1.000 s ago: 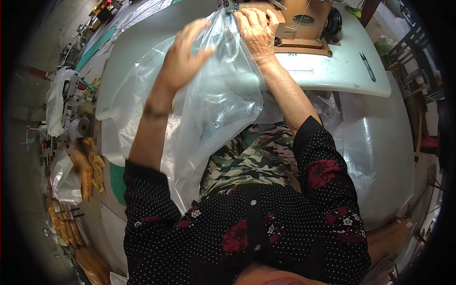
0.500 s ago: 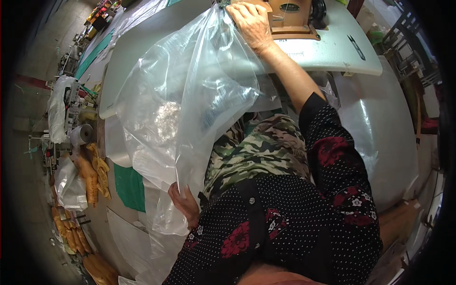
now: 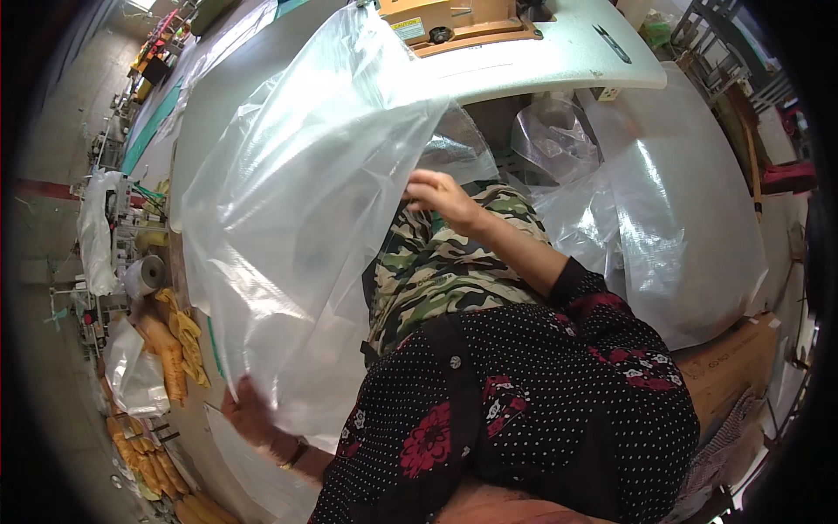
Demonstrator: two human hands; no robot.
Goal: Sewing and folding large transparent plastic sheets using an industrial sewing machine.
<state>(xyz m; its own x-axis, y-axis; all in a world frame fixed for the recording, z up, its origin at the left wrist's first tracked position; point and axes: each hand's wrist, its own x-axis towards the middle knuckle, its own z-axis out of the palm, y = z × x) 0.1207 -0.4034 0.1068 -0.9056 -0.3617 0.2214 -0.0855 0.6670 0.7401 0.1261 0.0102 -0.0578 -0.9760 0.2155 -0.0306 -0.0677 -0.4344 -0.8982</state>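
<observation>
A large clear plastic sheet (image 3: 288,201) hangs from the sewing machine end over the table edge and my lap. My right hand (image 3: 441,199) is closed at the sheet's right edge, above my camouflage-patterned lap, its fingertips pinching the film. Down at the lower left, my left hand (image 3: 255,417) grips the sheet's lower left edge; its fingers are somewhat blurred and partly behind the film. The brown sewing machine (image 3: 476,35) stands at the far side, and the sheet's top reaches up to its left end.
Black thread snips (image 3: 613,44) lie on the pale tabletop (image 3: 559,65) to the right. More clear plastic (image 3: 650,227) drapes below the table there, above a cardboard box (image 3: 729,358). Yellow-brown bundles (image 3: 161,354) and a roll (image 3: 145,276) are at the left.
My right hand has left the sewing machine and come down to the sheet's right edge. My left hand has moved left and down, and the sheet is spread wider. The view has shifted.
</observation>
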